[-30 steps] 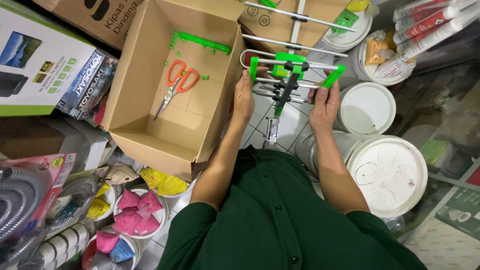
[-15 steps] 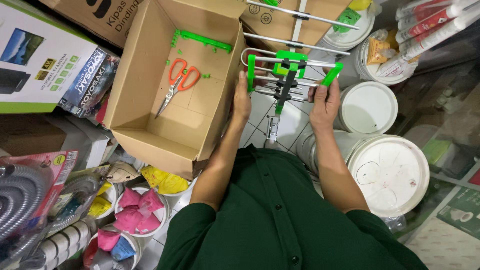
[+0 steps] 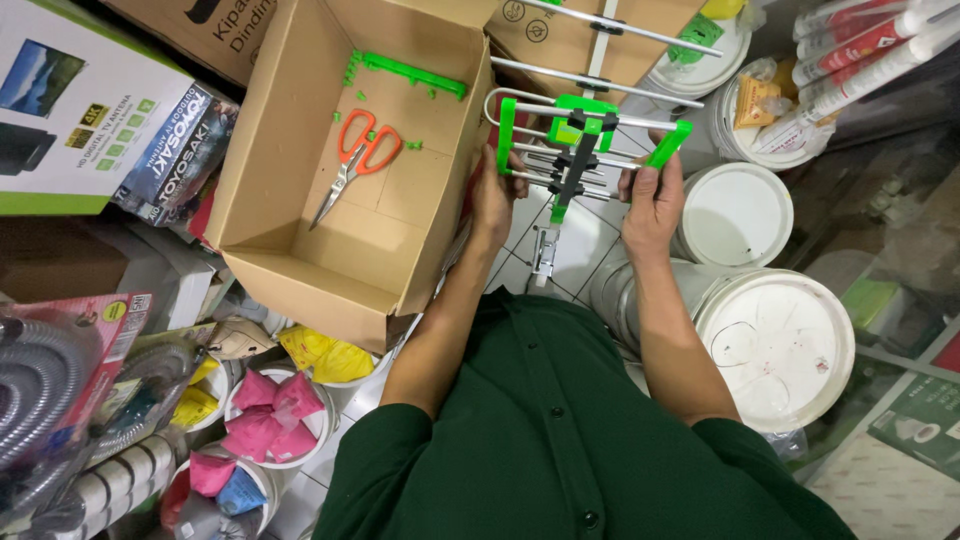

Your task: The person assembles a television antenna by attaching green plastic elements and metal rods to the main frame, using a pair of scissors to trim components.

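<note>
Antenna [image 3: 580,150] held upper centre of the frame, just right of the open box [image 3: 300,260], above the tiled floor [image 3: 585,245]. Left hand [image 3: 495,195] closed on the left green bracket end, fingers wrapped round the rods there. Right hand [image 3: 652,200] closed on the right side, thumb and fingers pinching the rods just below the right green bracket. Both grips firm, nothing else held.

Judging from the hold: best done with the boom kept level and the two hands pulling evenly, so the thin metal rods stay parallel and do not bend. Pressure better placed on the green plastic clips than on the rod tips. Worth keeping the long upper rods clear of the box flap at top centre, which lies close behind them. A small metal bracket [image 3: 545,250] lying on the floor right below the antenna, between the forearms; easy to kick or lose, so worth watching.

Inside the box: orange scissors [image 3: 360,155] near the middle, a green plastic strip [image 3: 405,72] along the far wall, small green offcuts scattered about. White buckets [image 3: 775,335] with lids at right, just beside the right forearm. Pink bags [image 3: 270,415] in a tub at lower left.
</note>
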